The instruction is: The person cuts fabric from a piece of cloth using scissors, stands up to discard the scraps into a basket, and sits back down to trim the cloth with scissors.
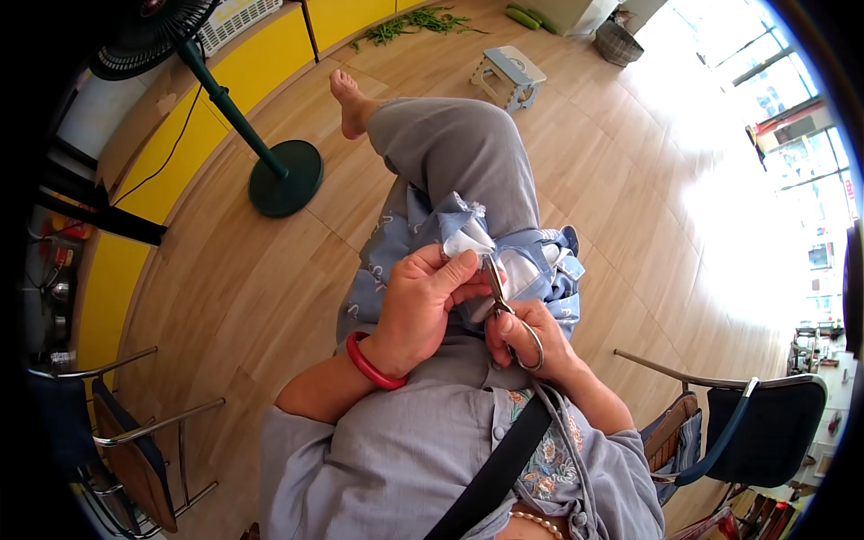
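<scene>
Blue fabric with white lettering (367,286) lies bunched across my lap, its paler inner side showing near the middle. My left hand (421,301), with a red bangle at the wrist, pinches a raised fold of this cloth between thumb and fingers. Metal scissors (498,290) are in my right hand (531,337), with thumb and fingers at the handle loops. Their blades point away from me and meet the cloth beside my left fingertips. Whether the blades are parted is too small to tell.
A fan on a dark green stand (286,178) is ahead on the left, by yellow cabinets (256,67). Ahead are a small step stool (508,76), green beans (414,25) on the floor and a basket (618,43). Chairs flank me, one at right (765,432).
</scene>
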{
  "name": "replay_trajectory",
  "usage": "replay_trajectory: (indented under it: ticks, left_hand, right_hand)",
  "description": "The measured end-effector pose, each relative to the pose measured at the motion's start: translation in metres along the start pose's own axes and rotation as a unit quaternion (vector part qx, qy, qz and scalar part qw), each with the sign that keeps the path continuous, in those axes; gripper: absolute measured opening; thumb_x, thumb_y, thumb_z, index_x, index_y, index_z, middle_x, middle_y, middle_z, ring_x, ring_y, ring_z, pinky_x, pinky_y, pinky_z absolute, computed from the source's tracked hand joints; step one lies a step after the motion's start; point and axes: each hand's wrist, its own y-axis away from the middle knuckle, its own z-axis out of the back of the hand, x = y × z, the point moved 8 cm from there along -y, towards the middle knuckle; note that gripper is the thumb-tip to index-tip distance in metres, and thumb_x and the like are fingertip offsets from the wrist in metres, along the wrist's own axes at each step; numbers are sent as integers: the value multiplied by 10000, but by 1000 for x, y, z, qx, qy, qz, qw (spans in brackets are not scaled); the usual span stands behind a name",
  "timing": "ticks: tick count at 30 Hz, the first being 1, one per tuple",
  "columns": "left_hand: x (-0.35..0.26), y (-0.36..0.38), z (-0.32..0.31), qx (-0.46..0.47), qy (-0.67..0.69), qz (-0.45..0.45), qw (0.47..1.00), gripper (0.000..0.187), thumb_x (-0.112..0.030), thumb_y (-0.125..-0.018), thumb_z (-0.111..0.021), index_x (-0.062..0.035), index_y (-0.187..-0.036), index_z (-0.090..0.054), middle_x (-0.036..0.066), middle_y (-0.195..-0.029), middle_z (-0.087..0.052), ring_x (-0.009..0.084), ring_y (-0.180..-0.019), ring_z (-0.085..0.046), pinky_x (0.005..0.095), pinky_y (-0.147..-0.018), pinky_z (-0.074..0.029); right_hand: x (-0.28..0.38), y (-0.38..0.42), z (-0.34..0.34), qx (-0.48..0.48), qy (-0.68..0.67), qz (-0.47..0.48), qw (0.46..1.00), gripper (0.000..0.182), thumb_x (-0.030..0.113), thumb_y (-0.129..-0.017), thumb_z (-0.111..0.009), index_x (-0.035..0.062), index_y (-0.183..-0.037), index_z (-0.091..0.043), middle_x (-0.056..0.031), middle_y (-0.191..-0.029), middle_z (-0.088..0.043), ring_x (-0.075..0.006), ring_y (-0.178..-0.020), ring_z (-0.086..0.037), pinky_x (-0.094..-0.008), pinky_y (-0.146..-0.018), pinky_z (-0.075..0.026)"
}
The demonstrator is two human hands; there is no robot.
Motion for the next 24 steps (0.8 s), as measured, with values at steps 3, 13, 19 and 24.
replay_trajectory:
  ticks: [3, 13, 19, 24]
  left_hand:
    - [0, 1, -2, 3, 10, 5, 1000, 202, -148, -925, -511, 13, -1020, -588, 126, -931, -649, 202, -876, -640, 317, -792, -523]
    - [4, 0, 1, -2, 16, 8, 1000, 203, -145, -926, -507, 17, -1020, -587, 125, -934, -649, 202, -875, -639, 334, -809, -522]
    - [1, 1, 1, -7, 23, 10, 1000, 197, -147, -914, -533, 12, -1010, -598, 121, -946, -651, 206, -883, -643, 325, -804, -525]
    - [-1, 0, -2, -13, 31, 11, 999, 187, -152, -904, -561, 14, -979, -603, 114, -914, -647, 192, -840, -648, 288, -765, -532]
  right_hand:
    - [0, -1, 0, -11, 1, -4, 1000, 462, 462, -869, -566, 44, -676, -538, -1, -548, -512, -64, -494, -477, -218, -452, -359]
    - [2, 0, 6, -55, 41, 1, 998, 443, 454, -834, -623, 33, -710, -567, 9, -531, -506, -52, -486, -475, -210, -442, -359]
    - [18, 8, 11, -53, 28, 54, 997, 442, 446, -772, -698, 28, -710, -570, 6, -550, -520, -63, -530, -507, -224, -467, -383]
    - [56, 17, 32, -153, 175, 224, 947, 279, 166, -646, -820, 41, -744, -591, 8, -622, -562, -83, -566, -510, -246, -546, -422]
